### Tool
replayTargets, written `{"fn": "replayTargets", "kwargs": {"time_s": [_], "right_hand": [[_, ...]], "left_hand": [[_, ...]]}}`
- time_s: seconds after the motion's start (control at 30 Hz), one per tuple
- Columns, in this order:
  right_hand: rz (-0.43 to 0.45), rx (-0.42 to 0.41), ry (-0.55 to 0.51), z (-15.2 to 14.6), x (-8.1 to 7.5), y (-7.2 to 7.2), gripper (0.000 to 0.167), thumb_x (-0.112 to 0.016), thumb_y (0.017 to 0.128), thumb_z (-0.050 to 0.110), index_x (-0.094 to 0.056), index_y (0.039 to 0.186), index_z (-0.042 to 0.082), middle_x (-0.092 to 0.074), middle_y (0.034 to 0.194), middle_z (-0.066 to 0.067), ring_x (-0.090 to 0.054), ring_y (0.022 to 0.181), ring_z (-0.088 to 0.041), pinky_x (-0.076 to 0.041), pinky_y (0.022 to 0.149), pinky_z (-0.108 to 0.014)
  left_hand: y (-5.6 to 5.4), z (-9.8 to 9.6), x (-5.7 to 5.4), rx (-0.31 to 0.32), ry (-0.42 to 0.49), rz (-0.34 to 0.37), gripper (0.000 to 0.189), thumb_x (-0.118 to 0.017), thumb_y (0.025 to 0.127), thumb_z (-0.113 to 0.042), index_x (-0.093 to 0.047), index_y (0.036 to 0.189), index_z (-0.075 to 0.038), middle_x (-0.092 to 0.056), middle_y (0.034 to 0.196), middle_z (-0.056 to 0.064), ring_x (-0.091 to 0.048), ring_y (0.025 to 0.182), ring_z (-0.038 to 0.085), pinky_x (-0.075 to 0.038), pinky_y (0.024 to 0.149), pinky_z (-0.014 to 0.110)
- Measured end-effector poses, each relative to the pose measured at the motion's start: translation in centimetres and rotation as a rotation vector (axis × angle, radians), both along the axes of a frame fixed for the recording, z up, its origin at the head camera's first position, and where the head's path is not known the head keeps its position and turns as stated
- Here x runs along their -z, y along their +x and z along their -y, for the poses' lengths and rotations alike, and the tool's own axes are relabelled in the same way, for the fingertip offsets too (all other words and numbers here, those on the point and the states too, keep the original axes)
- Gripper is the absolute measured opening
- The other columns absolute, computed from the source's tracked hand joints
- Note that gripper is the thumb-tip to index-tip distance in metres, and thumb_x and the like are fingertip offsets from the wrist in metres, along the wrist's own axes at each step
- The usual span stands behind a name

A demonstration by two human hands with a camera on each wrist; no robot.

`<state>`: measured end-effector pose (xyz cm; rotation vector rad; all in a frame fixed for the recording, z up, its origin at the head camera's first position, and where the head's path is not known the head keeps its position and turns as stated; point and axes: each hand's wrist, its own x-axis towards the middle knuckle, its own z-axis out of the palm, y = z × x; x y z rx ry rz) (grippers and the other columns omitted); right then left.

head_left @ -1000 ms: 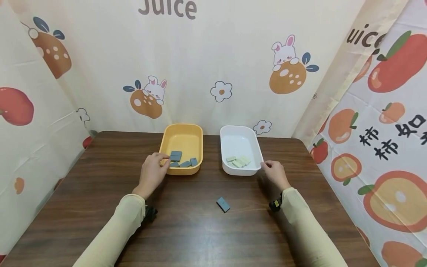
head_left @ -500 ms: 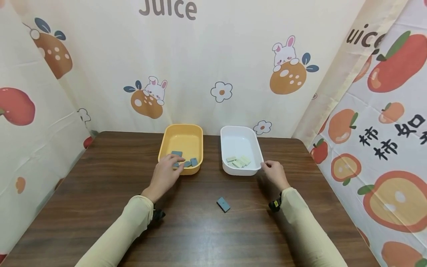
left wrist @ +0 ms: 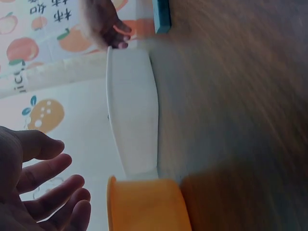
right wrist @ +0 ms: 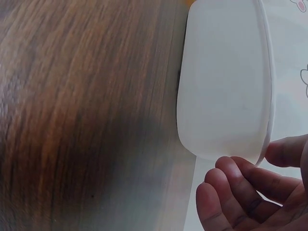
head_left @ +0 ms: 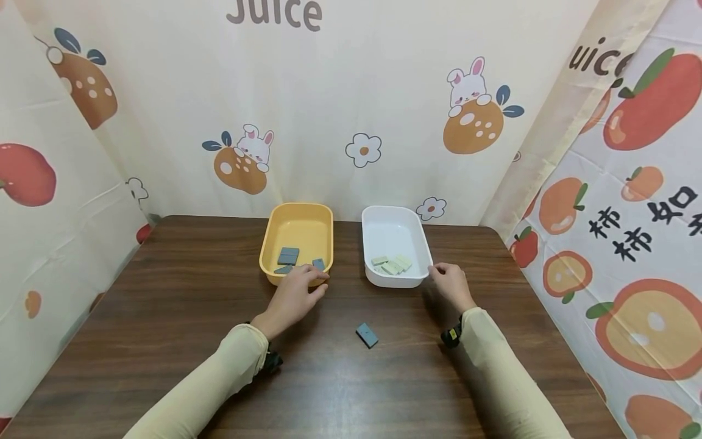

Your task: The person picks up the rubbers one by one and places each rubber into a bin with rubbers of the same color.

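My left hand [head_left: 296, 297] is over the near side of the yellow tray [head_left: 303, 210], its fingertips by the near-right rim. In the left wrist view its fingers are loosely bent, with nothing between them. Several blue-grey rectangular blocks [head_left: 288, 255] lie in that tray, some partly hidden behind the hand. My right hand [head_left: 452, 285] pinches the near-right corner of the white tray [head_left: 393, 213], thumb at the rim and fingers against the outer wall [right wrist: 226, 86]. Pale green blocks [head_left: 392, 267] lie inside it. One blue-grey block [head_left: 367, 335] lies on the table in front of the trays.
Both trays stand side by side at the back of the brown wooden table [head_left: 329, 390], close to a printed curtain [head_left: 318, 91]. More printed cloth [head_left: 631, 244] hangs along the right and left sides.
My left hand has moved right from the yellow tray's left rim to its near-right side, uncovering blocks on the left. My right hand, both trays and the lone block have stayed put.
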<state>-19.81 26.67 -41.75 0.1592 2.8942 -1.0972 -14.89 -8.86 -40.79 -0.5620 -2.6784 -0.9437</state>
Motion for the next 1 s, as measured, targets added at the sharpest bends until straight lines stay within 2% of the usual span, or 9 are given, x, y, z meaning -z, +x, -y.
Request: {"fn": "replayTargets", "kwargs": {"time_s": [0.37,0.57,0.7,1.0], "right_hand": [[-0.015,0.000,0.005,0.0,-0.1,0.1,0.039,-0.046,0.101,0.024,-0.065,0.117,-0.006,-0.068,0.108,-0.023,-0.057,0.088,-0.026,-0.047,0.074,-0.033],[0.005,0.002,-0.003,0.1,-0.2,0.2,0.039,-0.046,0.101,0.024,-0.065,0.119,-0.006,-0.067,0.112,-0.023,-0.057,0.091,-0.026,-0.048,0.077,-0.035],[0.010,0.002,-0.007,0.1,-0.1,0.2,0.040,-0.046,0.101,0.024,-0.064,0.119,-0.006,-0.067,0.113,-0.024,-0.058,0.093,-0.027,-0.049,0.079,-0.038],[0.005,0.010,-0.002,0.1,-0.1,0.1,0.040,-0.046,0.101,0.024,-0.065,0.119,-0.006,-0.067,0.111,-0.023,-0.058,0.092,-0.027,-0.049,0.079,-0.037]], "left_hand": [[0.9,-2.4,-0.4,0.109,-0.054,0.158,0.021,-0.069,0.090,-0.019,-0.073,0.109,-0.009,-0.069,0.102,0.002,-0.064,0.091,0.016,-0.054,0.080,0.035],[1.1,-3.5,0.3,0.215,-0.109,0.182,0.020,-0.068,0.091,-0.019,-0.072,0.109,-0.011,-0.068,0.106,0.003,-0.064,0.099,0.020,-0.052,0.087,0.040],[1.3,-4.3,0.8,0.256,-0.164,0.195,0.021,-0.066,0.093,-0.022,-0.072,0.111,-0.014,-0.068,0.111,0.002,-0.063,0.106,0.021,-0.051,0.092,0.040],[1.5,-5.8,0.8,0.351,-0.247,0.234,0.024,-0.064,0.094,-0.024,-0.071,0.115,-0.013,-0.066,0.117,0.003,-0.061,0.108,0.021,-0.051,0.092,0.039]]}}
